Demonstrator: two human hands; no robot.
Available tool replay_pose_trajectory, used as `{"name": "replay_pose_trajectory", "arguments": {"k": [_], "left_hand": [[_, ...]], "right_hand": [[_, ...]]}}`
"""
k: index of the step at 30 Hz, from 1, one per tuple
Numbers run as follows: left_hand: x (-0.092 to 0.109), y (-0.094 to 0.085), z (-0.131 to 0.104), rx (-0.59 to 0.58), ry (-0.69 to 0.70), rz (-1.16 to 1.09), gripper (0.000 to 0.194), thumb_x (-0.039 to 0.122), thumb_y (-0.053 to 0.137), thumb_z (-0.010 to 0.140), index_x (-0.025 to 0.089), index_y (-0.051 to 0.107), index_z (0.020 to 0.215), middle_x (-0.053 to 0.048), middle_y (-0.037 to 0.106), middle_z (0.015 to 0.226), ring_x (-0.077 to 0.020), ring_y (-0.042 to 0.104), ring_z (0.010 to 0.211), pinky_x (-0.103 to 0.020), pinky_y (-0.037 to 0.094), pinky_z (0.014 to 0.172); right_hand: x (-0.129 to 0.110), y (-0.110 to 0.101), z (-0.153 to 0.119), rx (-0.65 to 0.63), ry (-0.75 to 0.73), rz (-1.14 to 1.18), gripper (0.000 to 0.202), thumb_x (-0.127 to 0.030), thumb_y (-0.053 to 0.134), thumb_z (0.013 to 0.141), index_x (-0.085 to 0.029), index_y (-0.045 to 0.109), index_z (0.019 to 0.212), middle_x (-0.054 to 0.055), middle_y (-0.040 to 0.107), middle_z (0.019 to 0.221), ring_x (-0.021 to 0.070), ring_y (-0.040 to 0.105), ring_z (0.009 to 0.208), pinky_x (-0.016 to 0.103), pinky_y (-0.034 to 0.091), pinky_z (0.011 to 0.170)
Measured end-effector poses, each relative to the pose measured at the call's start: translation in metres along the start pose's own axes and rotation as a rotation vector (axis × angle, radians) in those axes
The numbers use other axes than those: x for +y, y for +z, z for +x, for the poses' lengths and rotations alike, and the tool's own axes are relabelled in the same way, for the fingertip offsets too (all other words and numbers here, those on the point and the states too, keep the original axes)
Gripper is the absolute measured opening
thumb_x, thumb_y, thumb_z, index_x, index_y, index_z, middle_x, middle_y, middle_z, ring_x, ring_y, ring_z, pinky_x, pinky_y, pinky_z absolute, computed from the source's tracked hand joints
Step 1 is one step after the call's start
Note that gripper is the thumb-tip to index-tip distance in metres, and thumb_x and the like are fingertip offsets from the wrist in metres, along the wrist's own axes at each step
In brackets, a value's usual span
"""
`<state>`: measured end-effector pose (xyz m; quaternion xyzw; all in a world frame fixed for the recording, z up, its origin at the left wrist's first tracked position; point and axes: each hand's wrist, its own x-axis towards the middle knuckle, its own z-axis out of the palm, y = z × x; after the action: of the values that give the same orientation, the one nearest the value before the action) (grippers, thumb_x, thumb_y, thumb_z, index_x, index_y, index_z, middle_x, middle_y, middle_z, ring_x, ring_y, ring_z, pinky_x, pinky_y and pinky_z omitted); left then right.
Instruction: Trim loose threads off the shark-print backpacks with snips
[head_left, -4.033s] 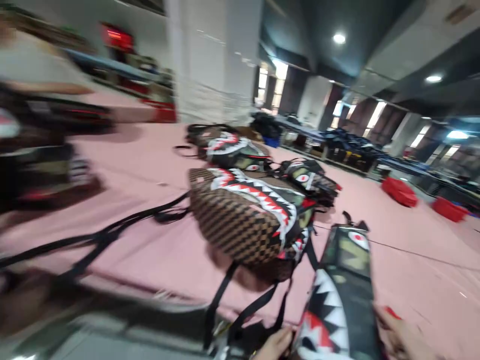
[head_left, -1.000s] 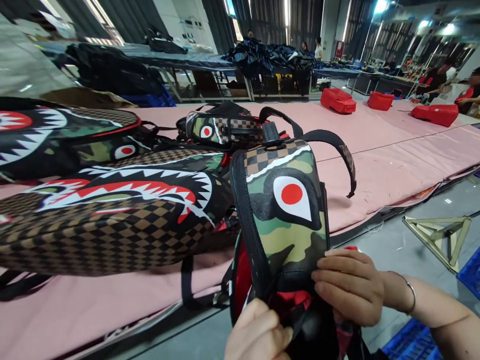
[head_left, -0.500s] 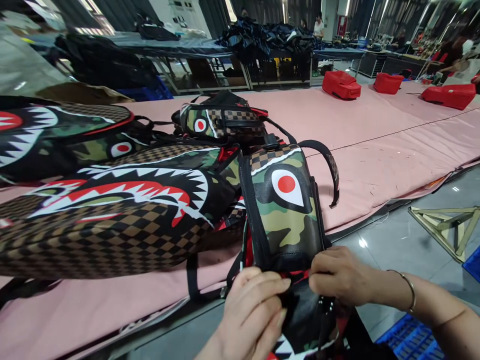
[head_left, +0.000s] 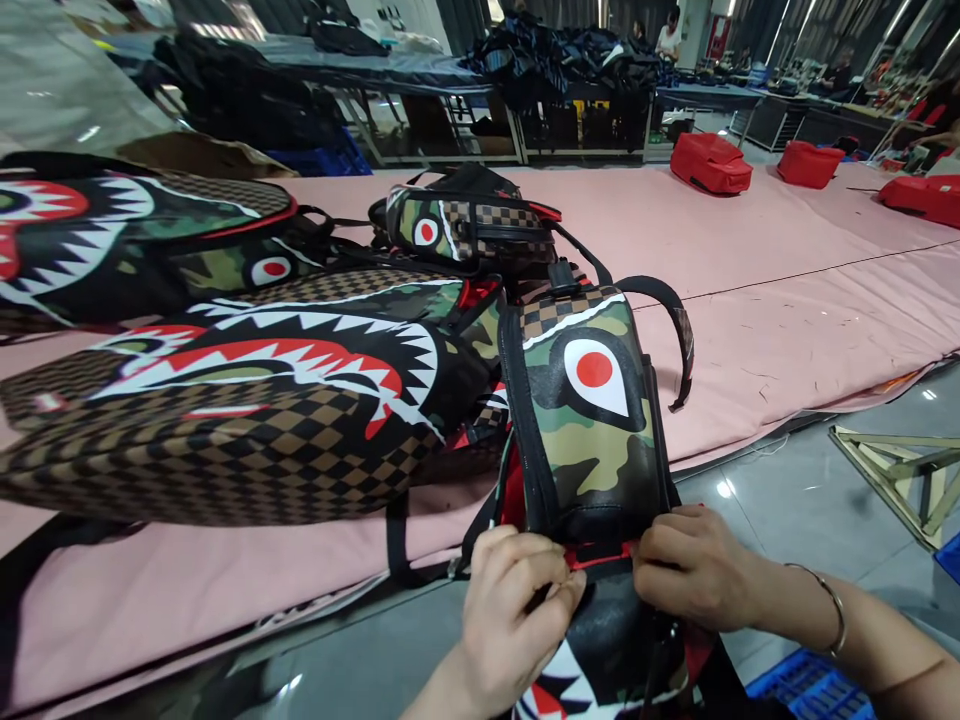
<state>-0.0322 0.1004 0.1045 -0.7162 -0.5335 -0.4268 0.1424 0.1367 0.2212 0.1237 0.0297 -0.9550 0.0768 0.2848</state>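
Observation:
A backpack [head_left: 600, 420] with a camouflage panel and a red-and-white eye print hangs over the near table edge. Its lower part, black with shark teeth, drops in front of me. My left hand [head_left: 517, 605] is closed on the backpack's edge at the left of a red-lined opening [head_left: 592, 555]. My right hand [head_left: 694, 565], with a bangle on the wrist, pinches the edge on the opening's other side. What lies between the fingertips is hidden. A black strap [head_left: 671, 310] loops off the bag's far right side.
Another shark-print backpack [head_left: 322, 400] lies close at left, with more behind it [head_left: 465, 225] on the pink-covered table [head_left: 810, 270]. Red bags [head_left: 709, 162] sit at the far right. On the floor are a metal frame [head_left: 900, 470] and a blue crate [head_left: 817, 685].
The view has shifted slightly, so the scene sits farther right. My left hand's fingers have curled in more at the opening's edge. The right hand stays at its side of the opening.

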Motion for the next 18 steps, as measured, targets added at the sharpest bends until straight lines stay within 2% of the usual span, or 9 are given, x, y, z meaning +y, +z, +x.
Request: {"name": "replay_pose_trajectory", "arguments": {"k": [8,15,18], "left_hand": [[-0.001,0.002,-0.009,0.058,-0.034,-0.037,0.018,0.000,0.060,0.069,0.016,0.054,0.065,0.001,0.057,0.068,-0.0143,0.054,0.074,-0.035,0.039,0.068],[0.000,0.003,-0.008,0.086,-0.048,-0.042,0.019,-0.002,0.061,0.067,0.015,0.053,0.068,0.000,0.055,0.069,-0.0145,0.053,0.074,-0.033,0.041,0.066],[-0.002,0.004,-0.009,0.101,-0.064,-0.046,0.018,-0.001,0.060,0.068,0.016,0.054,0.069,0.000,0.054,0.069,-0.0146,0.053,0.074,-0.033,0.043,0.065]], "right_hand": [[-0.001,0.007,-0.009,0.024,0.068,0.070,0.033,-0.013,0.029,0.091,-0.015,0.052,0.068,0.002,0.053,0.065,0.0113,0.042,0.055,0.024,0.031,0.050],[-0.004,0.012,-0.014,0.095,0.145,0.051,0.025,-0.015,0.034,0.091,-0.015,0.056,0.078,0.002,0.052,0.066,0.0115,0.042,0.055,0.025,0.030,0.049],[-0.003,0.012,-0.013,0.065,0.187,0.076,0.019,-0.015,0.037,0.089,-0.015,0.055,0.085,0.002,0.052,0.068,0.0113,0.041,0.054,0.025,0.028,0.047]]}}
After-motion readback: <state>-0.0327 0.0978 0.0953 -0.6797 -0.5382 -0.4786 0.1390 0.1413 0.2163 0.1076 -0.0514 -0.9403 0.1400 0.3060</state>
